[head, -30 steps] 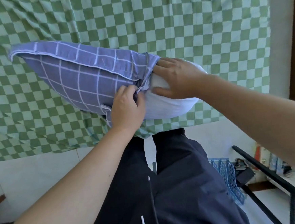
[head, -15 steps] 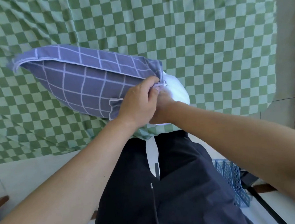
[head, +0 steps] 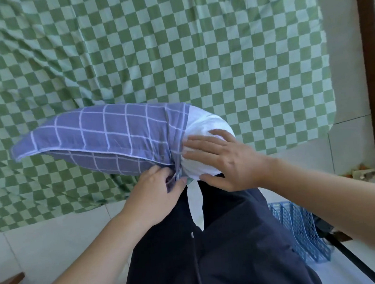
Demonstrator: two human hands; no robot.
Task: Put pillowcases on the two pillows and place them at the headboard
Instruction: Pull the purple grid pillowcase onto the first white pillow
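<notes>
L hand [head: 156, 189] pinches pillowcase [head: 105, 135] open edge; R hand [head: 226, 159] flat, fingers spread, on bare pillow [head: 205, 124] end over bed [head: 196, 40] edge. No writing legible.

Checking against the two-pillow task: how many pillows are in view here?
1. A white pillow, mostly inside a blue grid-patterned pillowcase, is held above the green checked sheet, its bare end under the right hand. A second pillow may lie out of frame.
</notes>
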